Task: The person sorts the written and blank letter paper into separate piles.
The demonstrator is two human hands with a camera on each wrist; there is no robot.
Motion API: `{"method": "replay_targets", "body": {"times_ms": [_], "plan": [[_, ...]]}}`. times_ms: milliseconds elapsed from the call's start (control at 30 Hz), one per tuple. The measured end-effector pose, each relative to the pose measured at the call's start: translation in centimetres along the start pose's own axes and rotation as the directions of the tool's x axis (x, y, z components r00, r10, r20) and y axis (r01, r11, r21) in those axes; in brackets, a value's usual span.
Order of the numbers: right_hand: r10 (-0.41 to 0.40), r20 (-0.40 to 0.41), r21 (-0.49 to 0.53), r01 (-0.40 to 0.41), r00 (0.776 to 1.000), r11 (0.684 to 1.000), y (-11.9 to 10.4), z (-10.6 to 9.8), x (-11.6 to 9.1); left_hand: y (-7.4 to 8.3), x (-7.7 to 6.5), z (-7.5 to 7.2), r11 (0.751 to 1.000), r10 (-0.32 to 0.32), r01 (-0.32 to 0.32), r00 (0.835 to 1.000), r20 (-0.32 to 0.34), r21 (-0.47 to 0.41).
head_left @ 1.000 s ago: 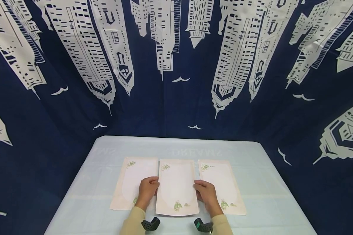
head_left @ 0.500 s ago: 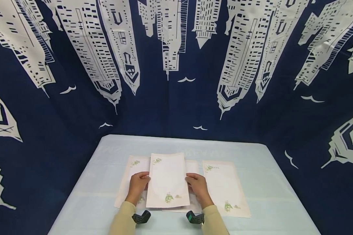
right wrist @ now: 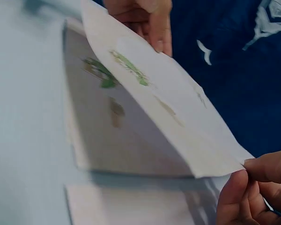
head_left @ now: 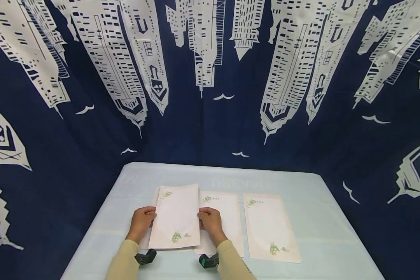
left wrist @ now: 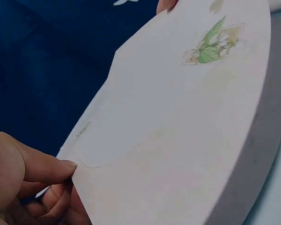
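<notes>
A pale sheet of paper (head_left: 176, 217) with green leafy prints in two corners is held between both hands. My left hand (head_left: 141, 223) pinches its left edge, and my right hand (head_left: 211, 224) pinches the right edge. In the right wrist view the lifted sheet (right wrist: 154, 89) hangs tilted above the left stack of paper (right wrist: 107, 140), apart from it. The left wrist view has the sheet (left wrist: 168, 103) bowed slightly, with the thumb of the left hand (left wrist: 33, 183) on its face. The lifted sheet hides most of the left stack.
To the right of the held sheet lies a middle stack of similar paper (head_left: 227, 221), partly behind the right hand. Farther right is another (head_left: 271, 229). All rest on a white-covered table (head_left: 332, 241), with a dark blue printed cloth (head_left: 196, 136) behind it.
Both hands have lifted the sheet off the middle stack and carried it left, over the left stack. The middle stack has come into view beneath where it was.
</notes>
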State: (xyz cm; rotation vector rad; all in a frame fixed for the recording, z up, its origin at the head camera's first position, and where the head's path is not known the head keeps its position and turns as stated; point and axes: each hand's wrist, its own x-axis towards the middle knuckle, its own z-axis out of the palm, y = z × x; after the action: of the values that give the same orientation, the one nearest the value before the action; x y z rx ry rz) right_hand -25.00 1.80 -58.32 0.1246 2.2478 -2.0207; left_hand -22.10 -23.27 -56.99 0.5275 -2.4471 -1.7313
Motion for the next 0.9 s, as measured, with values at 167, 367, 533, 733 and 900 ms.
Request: {"method": "replay_targets", "body": {"times_ms": [167, 367, 533, 733, 900], "plan": [[-0.041, 0.006, -0.062, 0.042, 0.999, 0.997, 0.2, 1.5, -0.3, -0.6, 0.6, -1.0, 0.998, -0.006, 0.006, 1.000, -0.009, 0.070], [-0.038, 0.058, -0.108, 0.044, 0.998, 0.993, 0.1, 2.4, -0.7, -0.8, 0.9, -1.7, 0.979, 0.041, -0.027, 0.997, -0.064, 0.200], [-0.029, 0.087, -0.150, 0.042, 0.996, 0.988, 0.1, 2.4, -0.9, -1.0, 0.9, -1.7, 0.965, 0.076, -0.049, 0.993, -0.093, 0.259], [-0.071, 0.086, -0.251, 0.090, 0.994, 0.964, 0.1, 2.3, -1.1, -1.1, 0.6, -1.4, 0.952, 0.106, -0.056, 0.982, -0.154, 0.300], [-0.086, 0.077, -0.278, 0.104, 0.993, 0.955, 0.0, 2.0, -1.1, -1.0, 0.1, -1.2, 0.928, 0.170, -0.084, 0.963, -0.211, 0.364]]}}
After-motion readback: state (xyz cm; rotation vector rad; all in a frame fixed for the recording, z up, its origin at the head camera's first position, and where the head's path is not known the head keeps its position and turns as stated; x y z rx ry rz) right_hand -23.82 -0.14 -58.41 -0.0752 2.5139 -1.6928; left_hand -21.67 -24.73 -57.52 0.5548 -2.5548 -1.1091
